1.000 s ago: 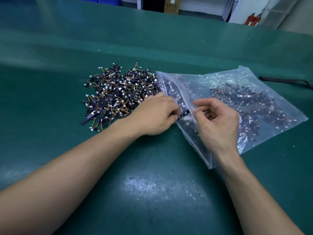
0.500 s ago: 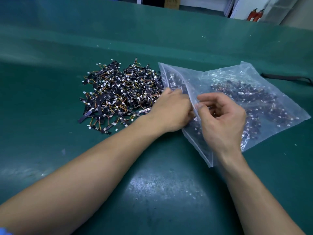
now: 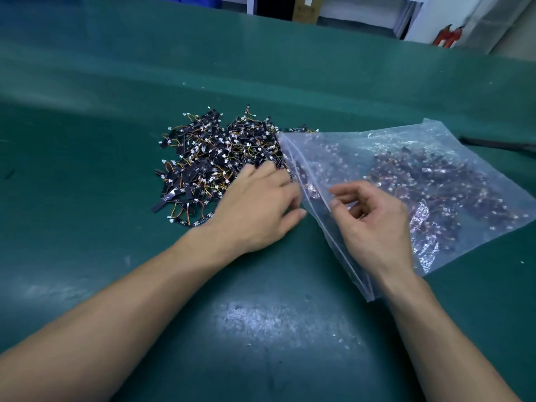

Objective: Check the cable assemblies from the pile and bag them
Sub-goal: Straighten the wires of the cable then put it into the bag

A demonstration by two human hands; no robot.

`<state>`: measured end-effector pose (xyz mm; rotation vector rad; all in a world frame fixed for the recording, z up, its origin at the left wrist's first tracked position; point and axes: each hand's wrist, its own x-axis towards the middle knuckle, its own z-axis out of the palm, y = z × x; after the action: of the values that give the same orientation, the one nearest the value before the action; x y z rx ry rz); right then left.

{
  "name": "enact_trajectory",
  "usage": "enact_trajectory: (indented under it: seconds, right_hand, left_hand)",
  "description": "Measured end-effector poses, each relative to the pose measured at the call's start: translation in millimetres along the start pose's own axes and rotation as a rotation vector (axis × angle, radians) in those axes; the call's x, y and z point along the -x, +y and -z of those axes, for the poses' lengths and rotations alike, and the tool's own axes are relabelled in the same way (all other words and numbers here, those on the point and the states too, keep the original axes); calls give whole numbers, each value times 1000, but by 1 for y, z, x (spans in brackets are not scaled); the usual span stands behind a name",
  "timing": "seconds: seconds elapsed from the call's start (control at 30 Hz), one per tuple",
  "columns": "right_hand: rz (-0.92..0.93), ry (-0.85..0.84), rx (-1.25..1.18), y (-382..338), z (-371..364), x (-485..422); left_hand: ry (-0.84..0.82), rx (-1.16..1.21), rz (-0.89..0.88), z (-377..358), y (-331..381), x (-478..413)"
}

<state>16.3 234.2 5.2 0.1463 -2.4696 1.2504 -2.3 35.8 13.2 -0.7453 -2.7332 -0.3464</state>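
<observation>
Left grip (image 3: 255, 204): palm down on the pile's (image 3: 208, 158) near right edge, fingertips at the bag (image 3: 377, 146) mouth. I cannot tell whether it holds an assembly. Right grip (image 3: 374, 224): curled, thumb and forefinger together on the bag's upper film, which I judge keeps the mouth raised for loading. The pile touches the mouth, so nothing obstructs. Bagged assemblies (image 3: 435, 175) lie to the right. A black strap (image 3: 499, 144) lies on the counter (image 3: 261, 329) at far right, clear of the work.

Green table (image 3: 87, 198) with cable pile (image 3: 208, 161), clear bag (image 3: 377, 152), black strap (image 3: 499, 144)
</observation>
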Motion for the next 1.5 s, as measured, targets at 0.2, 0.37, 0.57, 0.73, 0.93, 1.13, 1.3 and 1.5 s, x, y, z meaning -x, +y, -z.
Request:
enact_trajectory:
  seconds: [0.2,0.37,0.57,0.73,0.93,1.13,1.3,1.5]
  right_hand:
    - [-33,-117,75,0,-7,5]
    - [-45,-120,102,-1,-6,5]
    - [-49,-136,99,-5,-6,5]
    - [-62,-141,82,-8,-5,6]
    - [-59,-139,78,-9,-5,6]
    - [-49,-138,74,-12,-4,6]
    - [-50,-136,68,-12,-4,7]
    - [-41,-120,28,-11,-5,7]
  left_hand:
    - [83,-30,227,8,-31,13]
    - [103,-55,220,2,-28,2]
    - [166,-57,183,0,-31,0]
    - [258,-53,181,7,-38,5]
    - [312,-22,225,18,-45,16]
    - [388,13,317,28,-44,18]
    - [482,33,317,31,-46,21]
    - [619,31,303,30,-45,21]
